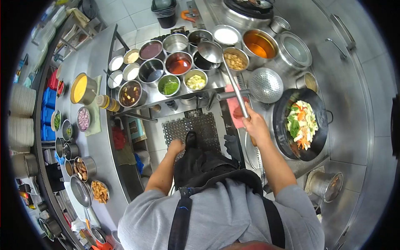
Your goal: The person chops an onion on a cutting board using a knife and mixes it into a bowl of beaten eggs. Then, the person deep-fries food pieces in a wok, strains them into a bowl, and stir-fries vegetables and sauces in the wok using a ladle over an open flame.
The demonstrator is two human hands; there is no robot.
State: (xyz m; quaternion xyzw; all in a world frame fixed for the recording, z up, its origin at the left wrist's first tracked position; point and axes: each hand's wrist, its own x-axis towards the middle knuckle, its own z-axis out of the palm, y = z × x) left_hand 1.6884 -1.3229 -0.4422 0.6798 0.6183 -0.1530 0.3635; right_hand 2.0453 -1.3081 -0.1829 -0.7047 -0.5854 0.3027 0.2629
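My right hand is wrapped round the long handle of a ladle. The ladle's metal bowl hangs over the pots on the left, above a dark-looking pot. Low over the floor mat, my left hand is curled closed with nothing visible in it. To the right of my right hand sits a black wok holding chopped cabbage, carrot and greens. A perforated strainer lies just above the wok. Beside the ladle handle is a pink cloth.
Pots of sauces and ingredients crowd the middle shelf, among them red liquid and green garnish. A pot of orange oil stands behind the strainer. Along the left counter are a yellow liquid pot and bowls of chopped food.
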